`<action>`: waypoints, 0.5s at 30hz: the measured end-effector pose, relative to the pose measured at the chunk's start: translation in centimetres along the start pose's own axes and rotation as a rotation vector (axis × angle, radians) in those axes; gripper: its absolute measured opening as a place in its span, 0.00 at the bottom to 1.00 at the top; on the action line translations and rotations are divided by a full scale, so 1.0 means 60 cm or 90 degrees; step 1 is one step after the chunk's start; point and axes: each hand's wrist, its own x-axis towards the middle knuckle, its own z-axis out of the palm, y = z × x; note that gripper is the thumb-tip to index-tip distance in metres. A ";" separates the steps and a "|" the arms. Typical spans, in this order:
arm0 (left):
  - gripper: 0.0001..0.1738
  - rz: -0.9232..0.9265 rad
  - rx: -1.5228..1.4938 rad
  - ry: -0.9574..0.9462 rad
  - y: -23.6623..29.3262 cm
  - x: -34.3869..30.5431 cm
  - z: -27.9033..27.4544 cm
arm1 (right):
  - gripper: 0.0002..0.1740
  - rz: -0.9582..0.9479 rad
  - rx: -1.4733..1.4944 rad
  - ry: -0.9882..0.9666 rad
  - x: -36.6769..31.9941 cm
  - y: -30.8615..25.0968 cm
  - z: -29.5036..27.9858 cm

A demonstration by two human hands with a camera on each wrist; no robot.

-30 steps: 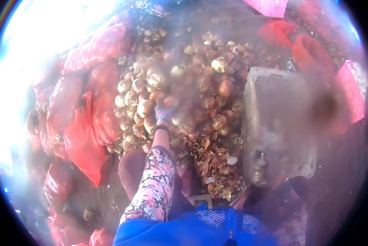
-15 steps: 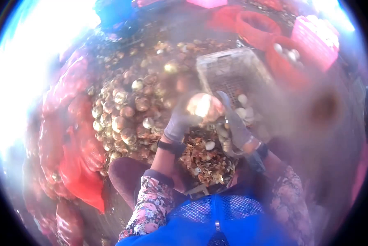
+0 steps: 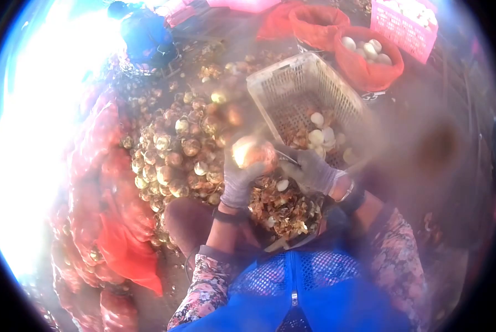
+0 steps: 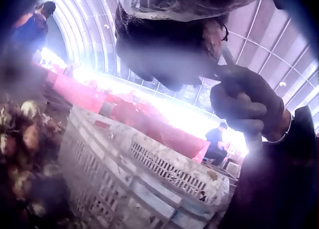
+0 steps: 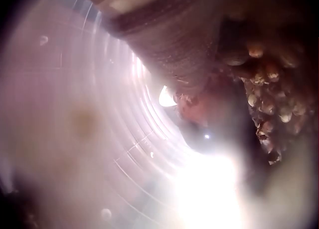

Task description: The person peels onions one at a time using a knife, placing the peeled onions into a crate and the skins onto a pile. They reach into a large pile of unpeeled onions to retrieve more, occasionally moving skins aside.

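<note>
**One onion, two gloved hands**

One onion (image 3: 253, 154) is gripped by the left hand (image 3: 238, 180) and held above one heap of peels (image 3: 284, 213). One thin tool (image 3: 288, 158) is held in the curled fingers of the right hand (image 3: 312, 171), close to the onion. One white basket (image 3: 292, 83) is seen just behind. Two red bags (image 3: 369, 74) are seen beyond it.

A heap of unpeeled onions (image 3: 176, 149) fills the middle ground. Red mesh sacks (image 3: 110, 182) lie along its left. To the right a white slatted crate (image 3: 292, 83) holds peeled bulbs (image 3: 320, 135). Loose skins (image 3: 284, 210) lie near. Far right stand a red bag (image 3: 369, 74) and a pink crate (image 3: 403, 27).
</note>
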 end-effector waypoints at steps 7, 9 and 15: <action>0.53 0.070 0.115 0.019 0.004 -0.013 -0.023 | 0.35 0.010 -0.177 -0.116 -0.003 0.027 0.011; 0.52 0.109 0.147 0.004 -0.012 -0.009 -0.042 | 0.36 0.045 -0.208 -0.123 0.000 0.010 0.010; 0.41 0.003 -0.032 -0.042 -0.003 -0.025 -0.034 | 0.34 0.010 -0.347 -0.125 0.002 0.041 0.045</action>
